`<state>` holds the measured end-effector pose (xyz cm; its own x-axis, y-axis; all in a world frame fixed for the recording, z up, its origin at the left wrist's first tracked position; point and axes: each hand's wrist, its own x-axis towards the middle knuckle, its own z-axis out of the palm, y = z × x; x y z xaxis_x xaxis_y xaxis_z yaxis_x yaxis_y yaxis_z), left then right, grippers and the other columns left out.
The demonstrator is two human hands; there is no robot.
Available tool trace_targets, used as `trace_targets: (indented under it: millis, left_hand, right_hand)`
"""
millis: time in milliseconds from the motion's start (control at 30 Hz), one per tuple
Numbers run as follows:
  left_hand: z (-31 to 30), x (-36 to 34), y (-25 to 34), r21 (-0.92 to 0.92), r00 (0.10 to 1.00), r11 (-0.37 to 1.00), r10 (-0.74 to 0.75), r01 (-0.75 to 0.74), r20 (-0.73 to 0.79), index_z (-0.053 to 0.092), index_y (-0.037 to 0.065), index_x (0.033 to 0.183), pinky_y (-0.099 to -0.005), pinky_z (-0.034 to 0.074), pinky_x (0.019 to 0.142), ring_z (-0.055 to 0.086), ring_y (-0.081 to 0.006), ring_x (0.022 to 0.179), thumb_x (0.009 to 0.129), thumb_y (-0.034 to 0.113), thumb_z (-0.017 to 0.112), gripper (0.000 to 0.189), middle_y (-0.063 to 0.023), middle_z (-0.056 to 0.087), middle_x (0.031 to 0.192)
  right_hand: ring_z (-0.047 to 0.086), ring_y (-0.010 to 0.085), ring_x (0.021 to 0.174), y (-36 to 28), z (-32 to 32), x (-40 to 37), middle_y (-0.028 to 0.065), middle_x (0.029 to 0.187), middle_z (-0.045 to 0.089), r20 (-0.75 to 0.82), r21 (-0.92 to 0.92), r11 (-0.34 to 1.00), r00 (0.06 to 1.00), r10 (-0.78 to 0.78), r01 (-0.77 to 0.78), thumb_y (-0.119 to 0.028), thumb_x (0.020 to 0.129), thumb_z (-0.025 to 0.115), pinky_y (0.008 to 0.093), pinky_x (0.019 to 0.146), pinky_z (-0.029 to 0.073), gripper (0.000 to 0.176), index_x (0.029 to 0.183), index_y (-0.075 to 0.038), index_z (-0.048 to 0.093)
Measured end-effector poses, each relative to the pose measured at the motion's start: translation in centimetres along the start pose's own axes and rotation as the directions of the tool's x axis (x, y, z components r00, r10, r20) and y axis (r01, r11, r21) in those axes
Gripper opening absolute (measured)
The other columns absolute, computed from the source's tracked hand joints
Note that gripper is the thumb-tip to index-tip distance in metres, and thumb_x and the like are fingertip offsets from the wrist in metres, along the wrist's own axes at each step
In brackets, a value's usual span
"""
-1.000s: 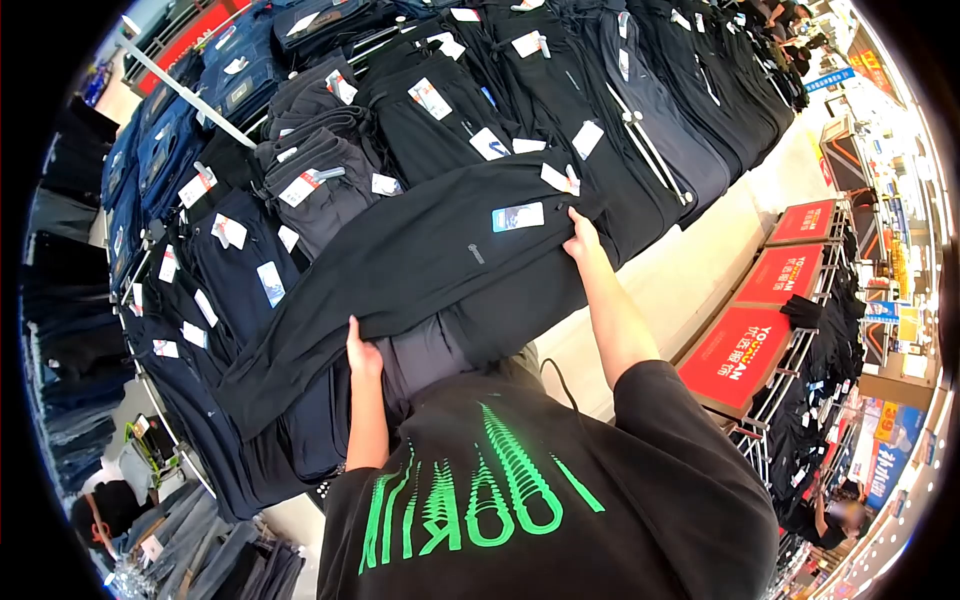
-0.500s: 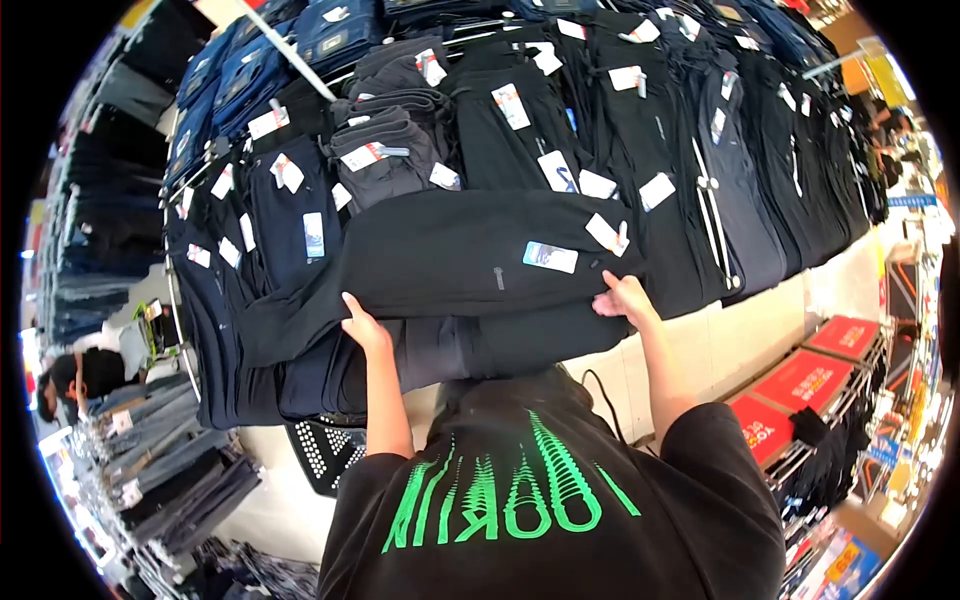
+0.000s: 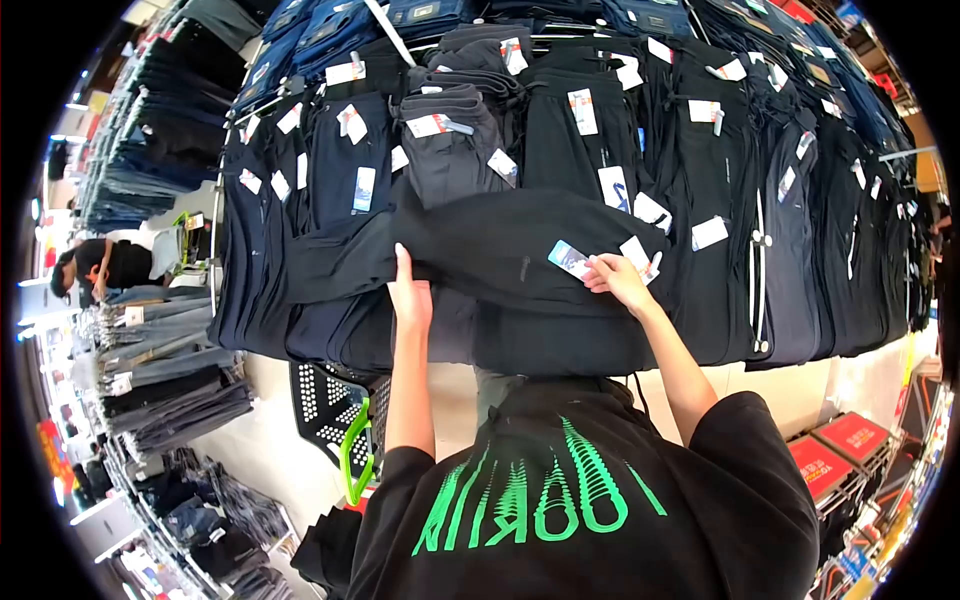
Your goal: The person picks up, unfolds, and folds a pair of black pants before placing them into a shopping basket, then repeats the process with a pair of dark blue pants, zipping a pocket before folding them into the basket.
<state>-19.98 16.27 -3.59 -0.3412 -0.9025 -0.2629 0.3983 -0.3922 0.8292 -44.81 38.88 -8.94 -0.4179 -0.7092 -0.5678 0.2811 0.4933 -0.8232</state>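
Observation:
A pair of black trousers [image 3: 490, 245] lies crosswise over the rows of folded trousers. My left hand [image 3: 411, 290] is at its left part, thumb up on the cloth and the other fingers curled at the edge; what they grip is partly hidden. My right hand [image 3: 618, 280] pinches the blue and white tag [image 3: 569, 259] on the trousers' right part. A white and red tag [image 3: 636, 257] hangs just above that hand. Folded dark grey trousers [image 3: 450, 130] lie behind the black pair.
Blue jeans [image 3: 330, 30] are stacked at the back. Hanging jeans [image 3: 150, 330] fill racks on the left, where a person [image 3: 110, 265] bends over. A black basket [image 3: 325, 400] with a green handle stands on the floor below the display. Red signs [image 3: 850, 440] are at the lower right.
My right hand has moved from the trousers' right edge onto the blue and white tag, which is now tilted. The cloth has bunched near my left hand. The camera view has shifted.

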Motion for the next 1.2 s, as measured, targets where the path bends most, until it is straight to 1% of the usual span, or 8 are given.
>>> trace_targets:
  millis: [133,233,433,533,667,767,1000,1200]
  left_hand:
    - [3.4,-4.7,1.7,0.199,0.977,0.963,0.154,-0.183,0.15,0.045,-0.001,0.126,-0.0283,0.04,0.094,0.048,-0.0169,0.112,0.096,0.02,0.047,0.037,-0.0081,0.049,0.125]
    - [7.8,-7.6,4.4,0.616,0.836,0.566,0.342,-0.548,0.429,0.047,-0.004,0.122,-0.0241,0.04,0.086,0.051,-0.013,0.101,0.097,0.017,0.043,0.033,-0.0074,0.054,0.113]
    - [12.4,-9.4,5.4,0.662,0.836,0.544,0.149,-0.516,0.529,0.054,-0.004,0.099,-0.0301,0.042,0.065,0.052,-0.0158,0.074,0.094,0.011,0.044,0.019,-0.0062,0.057,0.085]
    - [16.5,-10.7,5.4,0.53,0.737,0.591,0.17,-0.608,0.655,0.053,-0.005,0.102,-0.0277,0.042,0.072,0.051,-0.0138,0.082,0.096,0.015,0.043,0.023,-0.0055,0.055,0.093]
    - [19.7,-12.3,4.4,0.461,0.595,0.512,0.13,-0.725,0.793,0.055,-0.007,0.108,-0.0291,0.044,0.081,0.055,-0.0172,0.091,0.096,0.015,0.043,0.027,-0.01,0.059,0.103]
    - [21.4,-13.3,4.1,0.311,0.42,0.385,0.239,-0.869,0.876,0.057,-0.006,0.106,-0.0297,0.045,0.08,0.058,-0.021,0.089,0.093,0.01,0.048,0.022,-0.012,0.061,0.101]
    - [23.9,-16.6,4.8,0.165,0.206,0.151,0.314,-0.975,0.927,0.06,-0.005,0.102,-0.0328,0.048,0.071,0.061,-0.0295,0.079,0.082,0.002,0.057,0.021,-0.0152,0.063,0.091]
    - [18.6,-14.8,2.1,0.445,0.494,0.222,0.278,-0.868,0.824,0.052,-0.009,0.116,-0.0328,0.044,0.088,0.057,-0.0291,0.103,0.09,0.007,0.049,0.031,-0.02,0.057,0.115]
  right_hand:
    - [0.063,0.0141,0.074,-1.6,3.0,0.2,0.0093,0.085,0.065,0.045,0.005,0.993,0.992,-0.117,0.117,-0.019,0.093,0.047,0.0255,0.066,0.051,0.027,0.099,0.004,0.061]
    - [0.063,0.0158,0.077,-1.3,4.1,-1.2,0.0115,0.087,0.065,0.179,-0.003,0.985,0.969,-0.17,0.174,-0.012,0.092,0.043,0.0273,0.069,0.052,0.025,0.103,0.005,0.059]
    - [0.063,0.0159,0.085,-3.2,5.8,-8.6,0.0132,0.097,0.065,0.381,0.155,0.957,0.879,-0.288,0.247,-0.001,0.086,0.042,0.0284,0.076,0.051,0.028,0.108,0.005,0.057]
    - [0.062,0.0198,0.096,-2.5,6.8,-10.6,0.0174,0.114,0.059,0.422,0.181,0.927,0.825,-0.375,0.329,-0.001,0.085,0.044,0.03,0.081,0.05,0.039,0.124,0.001,0.05]
    - [0.06,0.0239,0.099,-0.7,8.4,-10.9,0.0184,0.104,0.06,0.06,0.101,0.879,0.879,-0.473,0.466,0.001,0.081,0.048,0.0314,0.081,0.046,0.041,0.122,0.001,0.049]
    - [0.059,0.0314,0.098,-2.9,7.2,-10.2,0.0193,0.101,0.061,-0.584,-0.053,0.781,0.615,-0.529,0.622,0.004,0.08,0.046,0.0325,0.084,0.044,0.026,0.103,0.005,0.057]
    - [0.053,0.0335,0.108,-5.1,5.5,-6.2,0.0211,0.11,0.058,-0.365,-0.036,0.781,0.72,-0.591,0.623,-0.001,0.083,0.047,0.0367,0.093,0.04,0.029,0.111,0.003,0.054]
    - [0.052,0.0339,0.108,-9.4,2.4,-3.2,0.0213,0.111,0.057,-0.248,-0.042,0.807,0.776,-0.58,0.589,-0.003,0.083,0.047,0.0372,0.094,0.039,0.03,0.112,0.003,0.054]
